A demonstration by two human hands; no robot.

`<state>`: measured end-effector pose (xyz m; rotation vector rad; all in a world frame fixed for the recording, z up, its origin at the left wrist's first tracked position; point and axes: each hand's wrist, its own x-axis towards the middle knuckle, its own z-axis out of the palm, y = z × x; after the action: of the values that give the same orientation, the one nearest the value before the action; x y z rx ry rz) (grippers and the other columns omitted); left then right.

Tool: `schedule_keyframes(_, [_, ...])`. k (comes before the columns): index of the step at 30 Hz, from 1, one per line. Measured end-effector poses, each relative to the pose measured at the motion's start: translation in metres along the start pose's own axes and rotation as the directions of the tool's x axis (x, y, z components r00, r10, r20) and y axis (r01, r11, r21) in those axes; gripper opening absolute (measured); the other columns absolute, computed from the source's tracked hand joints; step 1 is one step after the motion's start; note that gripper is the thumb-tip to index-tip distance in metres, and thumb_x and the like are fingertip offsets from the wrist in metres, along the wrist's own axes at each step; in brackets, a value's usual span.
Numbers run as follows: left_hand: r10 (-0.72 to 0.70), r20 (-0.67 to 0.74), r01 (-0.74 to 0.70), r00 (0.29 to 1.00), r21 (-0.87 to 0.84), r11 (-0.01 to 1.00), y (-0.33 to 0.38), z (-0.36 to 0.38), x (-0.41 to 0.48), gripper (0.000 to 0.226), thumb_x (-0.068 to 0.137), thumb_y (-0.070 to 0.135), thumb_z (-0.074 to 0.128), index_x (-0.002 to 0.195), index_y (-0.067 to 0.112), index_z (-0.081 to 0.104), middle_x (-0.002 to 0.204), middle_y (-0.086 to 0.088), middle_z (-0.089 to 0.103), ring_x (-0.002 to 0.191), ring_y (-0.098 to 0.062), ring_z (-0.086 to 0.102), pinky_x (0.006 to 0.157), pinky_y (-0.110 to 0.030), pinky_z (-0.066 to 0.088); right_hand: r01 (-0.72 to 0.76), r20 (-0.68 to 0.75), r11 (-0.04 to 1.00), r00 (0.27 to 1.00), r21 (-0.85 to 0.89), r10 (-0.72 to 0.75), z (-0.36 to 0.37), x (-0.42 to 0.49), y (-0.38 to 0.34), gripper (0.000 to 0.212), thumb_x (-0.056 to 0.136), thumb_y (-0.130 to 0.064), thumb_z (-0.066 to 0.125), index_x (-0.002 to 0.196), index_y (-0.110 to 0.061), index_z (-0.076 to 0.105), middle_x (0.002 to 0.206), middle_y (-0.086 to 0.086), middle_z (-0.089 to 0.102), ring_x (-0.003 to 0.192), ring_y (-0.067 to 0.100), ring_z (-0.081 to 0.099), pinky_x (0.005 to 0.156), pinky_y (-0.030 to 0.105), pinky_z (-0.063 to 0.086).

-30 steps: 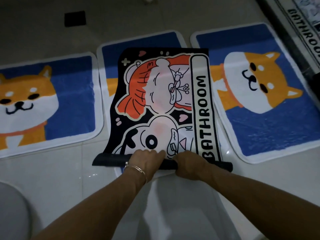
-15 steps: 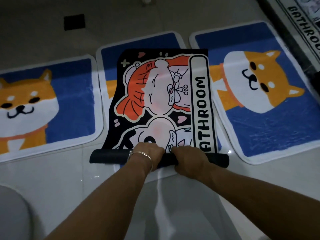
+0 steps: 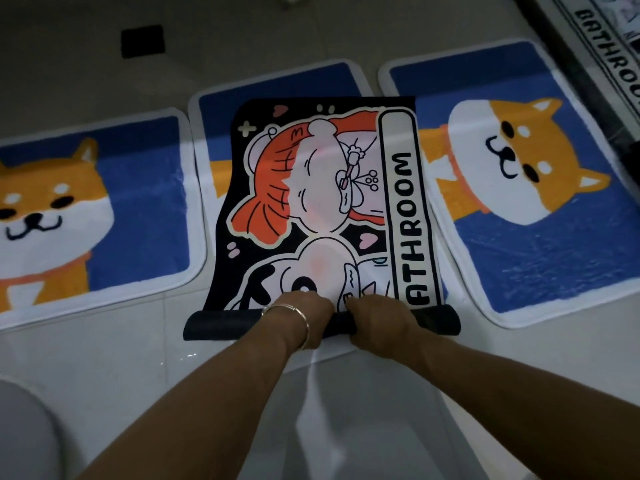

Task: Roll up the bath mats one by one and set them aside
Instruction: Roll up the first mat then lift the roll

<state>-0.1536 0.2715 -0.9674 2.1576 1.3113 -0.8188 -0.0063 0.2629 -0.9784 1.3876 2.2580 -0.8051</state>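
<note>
A black cartoon bath mat [image 3: 322,202] printed with "BATHROOM" lies on the floor in front of me, over a blue dog mat [image 3: 277,84]. Its near end is wound into a dark roll [image 3: 221,323] running across the view. My left hand [image 3: 301,313], with a thin bangle on the wrist, grips the middle of that roll. Right beside it my right hand [image 3: 377,317] grips the roll too, fingers curled over its top. The roll's two ends stick out past both hands.
Two more blue dog mats lie flat: one on the left [image 3: 86,209], one on the right [image 3: 526,188]. Another "BATHROOM" mat [image 3: 609,57] lies at the top right. A dark floor drain [image 3: 142,40] sits at the back. The tile floor [image 3: 104,368] is glossy.
Both hands have turned the roll further away from me. The roll has grown thicker and covers more of the print, including the first letter of the word.
</note>
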Motion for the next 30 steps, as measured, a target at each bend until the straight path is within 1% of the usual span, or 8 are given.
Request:
schedule_keyframes(5, [-0.043, -0.212, 0.041, 0.976, -0.014, 0.999, 0.002, 0.014, -0.006, 0.031, 0.088, 0.014, 0.053, 0.119, 0.014, 0.046, 0.111, -0.007, 0.058, 0.099, -0.026, 0.058, 0.066, -0.031, 0.036, -0.002, 0.218, 1.000, 0.976, 0.017, -0.002, -0.015, 0.016, 0.005, 0.029, 0.086, -0.023, 0.059, 0.111, -0.008, 0.060, 0.108, 0.009, 0.065, 0.097, 0.023, 0.062, 0.076, 0.028, 0.047])
schedule_keyframes(7, [-0.064, -0.139, 0.065, 0.988, 0.000, 0.998, 0.002, 0.015, -0.005, 0.029, 0.089, 0.013, 0.053, 0.118, 0.012, 0.050, 0.111, -0.010, 0.059, 0.098, -0.028, 0.060, 0.070, -0.032, 0.040, 0.020, 0.199, 0.999, 0.980, -0.048, -0.010, -0.016, 0.014, 0.001, 0.033, 0.086, -0.025, 0.060, 0.116, -0.010, 0.058, 0.108, 0.008, 0.064, 0.097, 0.023, 0.062, 0.074, 0.028, 0.046])
schedule_keyframes(11, [-0.016, 0.027, 0.016, 1.000, -0.018, 1.000, -0.001, 0.005, 0.004, 0.028, 0.086, 0.015, 0.058, 0.114, 0.012, 0.059, 0.109, -0.012, 0.061, 0.095, -0.028, 0.062, 0.073, -0.031, 0.047, 0.046, 0.001, 0.997, 0.999, -0.061, -0.046, -0.001, -0.003, -0.002, 0.033, 0.088, -0.026, 0.057, 0.118, -0.014, 0.049, 0.109, 0.004, 0.063, 0.096, 0.022, 0.061, 0.072, 0.029, 0.043])
schedule_keyframes(13, [0.004, 0.019, -0.003, 1.000, -0.041, 0.999, 0.000, 0.004, 0.006, 0.029, 0.085, 0.018, 0.059, 0.113, 0.014, 0.058, 0.106, -0.011, 0.062, 0.093, -0.027, 0.062, 0.070, -0.030, 0.046, 0.017, 0.071, 0.999, 0.997, -0.035, -0.014, -0.002, -0.002, 0.001, 0.033, 0.090, -0.025, 0.056, 0.121, -0.013, 0.051, 0.111, 0.006, 0.063, 0.098, 0.022, 0.061, 0.077, 0.031, 0.047])
schedule_keyframes(17, [-0.029, -0.150, 0.018, 0.988, -0.072, 0.997, 0.003, 0.016, 0.001, 0.031, 0.086, 0.020, 0.056, 0.115, 0.017, 0.047, 0.109, -0.006, 0.059, 0.096, -0.027, 0.060, 0.067, -0.030, 0.038, 0.005, 0.276, 1.000, 0.961, -0.029, 0.004, -0.014, 0.015, 0.006, 0.030, 0.089, -0.019, 0.056, 0.117, -0.009, 0.058, 0.111, 0.010, 0.065, 0.100, 0.025, 0.062, 0.078, 0.030, 0.048])
schedule_keyframes(23, [-0.010, 0.081, 0.019, 0.997, -0.112, 0.994, -0.002, 0.004, 0.013, 0.035, 0.080, 0.017, 0.062, 0.115, 0.017, 0.059, 0.106, -0.011, 0.065, 0.095, -0.027, 0.062, 0.079, -0.032, 0.052, 0.022, -0.051, 0.999, 0.998, -0.047, -0.024, 0.006, 0.001, -0.001, 0.034, 0.086, -0.019, 0.057, 0.117, -0.013, 0.046, 0.113, 0.007, 0.060, 0.101, 0.026, 0.058, 0.078, 0.033, 0.042])
schedule_keyframes(28, [0.010, -0.175, -0.016, 0.985, -0.033, 0.999, 0.003, 0.009, 0.007, 0.039, 0.086, 0.023, 0.057, 0.122, 0.019, 0.045, 0.111, -0.006, 0.059, 0.100, -0.028, 0.059, 0.068, -0.031, 0.037, 0.018, 0.190, 0.999, 0.981, 0.040, -0.025, -0.014, 0.016, 0.012, 0.030, 0.086, -0.018, 0.057, 0.115, -0.011, 0.055, 0.109, 0.010, 0.064, 0.097, 0.026, 0.061, 0.081, 0.033, 0.049])
schedule_keyframes(30, [-0.022, -0.165, 0.017, 0.986, -0.027, 0.999, 0.004, 0.011, 0.008, 0.036, 0.087, 0.024, 0.056, 0.122, 0.019, 0.047, 0.110, -0.008, 0.062, 0.099, -0.028, 0.061, 0.068, -0.030, 0.037, 0.021, 0.144, 1.000, 0.989, 0.018, -0.024, -0.016, 0.017, 0.009, 0.031, 0.086, -0.018, 0.057, 0.115, -0.010, 0.053, 0.110, 0.011, 0.062, 0.099, 0.028, 0.060, 0.078, 0.034, 0.047])
